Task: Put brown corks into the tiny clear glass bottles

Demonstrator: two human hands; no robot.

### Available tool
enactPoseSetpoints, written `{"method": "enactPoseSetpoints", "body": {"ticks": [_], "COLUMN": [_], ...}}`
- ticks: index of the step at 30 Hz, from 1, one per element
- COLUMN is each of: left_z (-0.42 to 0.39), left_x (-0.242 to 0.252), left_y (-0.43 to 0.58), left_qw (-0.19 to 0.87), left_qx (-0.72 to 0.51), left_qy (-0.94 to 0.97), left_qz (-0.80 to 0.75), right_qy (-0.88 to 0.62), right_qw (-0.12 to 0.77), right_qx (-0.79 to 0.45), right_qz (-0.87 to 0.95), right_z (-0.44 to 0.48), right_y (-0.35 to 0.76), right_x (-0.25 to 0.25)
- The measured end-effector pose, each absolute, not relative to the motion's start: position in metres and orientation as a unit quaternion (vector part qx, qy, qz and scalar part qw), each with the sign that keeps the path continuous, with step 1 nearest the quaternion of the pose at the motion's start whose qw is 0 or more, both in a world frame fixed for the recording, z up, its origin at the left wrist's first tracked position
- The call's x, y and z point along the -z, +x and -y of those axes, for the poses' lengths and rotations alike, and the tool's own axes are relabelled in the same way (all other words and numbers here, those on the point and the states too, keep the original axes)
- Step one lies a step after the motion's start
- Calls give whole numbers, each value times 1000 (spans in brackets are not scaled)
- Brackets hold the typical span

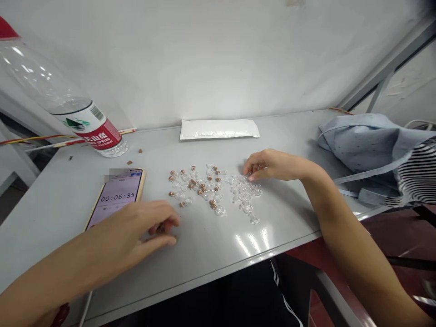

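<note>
Several tiny clear glass bottles with brown corks [202, 188] lie scattered in the middle of the grey table. To their right is a pile of clear glass bottles [242, 190] with no corks showing. At the far edge of that pile, my right hand [264, 164] has thumb and fingers closed on a small glass bottle [250, 175], partly hidden by the fingertips. My left hand [155, 229] hovers near the phone, to the left of the corked bottles. Its fingers are curled, with the thumb apart from them, and I see nothing held.
A phone [119, 195] showing a timer lies at left, partly behind my left wrist. Beyond it stands a large plastic water bottle [102, 134], near two loose brown bits [129, 162]. A white packet [220, 129] rests against the wall. Blue cloth [368, 141] is heaped at right.
</note>
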State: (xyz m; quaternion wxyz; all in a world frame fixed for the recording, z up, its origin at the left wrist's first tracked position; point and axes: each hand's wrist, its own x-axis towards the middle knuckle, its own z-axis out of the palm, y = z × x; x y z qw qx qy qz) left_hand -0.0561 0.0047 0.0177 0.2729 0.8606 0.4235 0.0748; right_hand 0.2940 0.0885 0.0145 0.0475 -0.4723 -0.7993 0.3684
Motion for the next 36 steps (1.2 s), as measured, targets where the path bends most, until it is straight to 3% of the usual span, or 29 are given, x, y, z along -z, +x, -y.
{"method": "enactPoseSetpoints", "body": {"ticks": [8, 12, 17, 21, 29, 36], "left_z": [-1, -2, -6, -9, -4, 1], "left_x": [0, 2, 4, -1, -17, -27], "left_y": [-50, -48, -45, -40, -28, -21], "left_qw": [305, 261, 203, 204, 214, 414], "left_qx": [-32, -46, -84, -124, -214, -278], "left_qy": [871, 876, 881, 885, 864, 743], "left_qz": [-383, -402, -419, -400, -402, -446], "right_qy": [-507, -519, -529, -458, -371, -355], "right_qw": [77, 86, 277, 371, 334, 313], "right_qx": [-360, -357, -350, -449, -601, -677], "right_qz": [780, 772, 722, 671, 624, 564], "right_z": [-87, -86, -80, -68, -43, -38], "right_y": [288, 286, 273, 252, 213, 201], "right_x": [-12, -12, -11, -8, -1, -1]}}
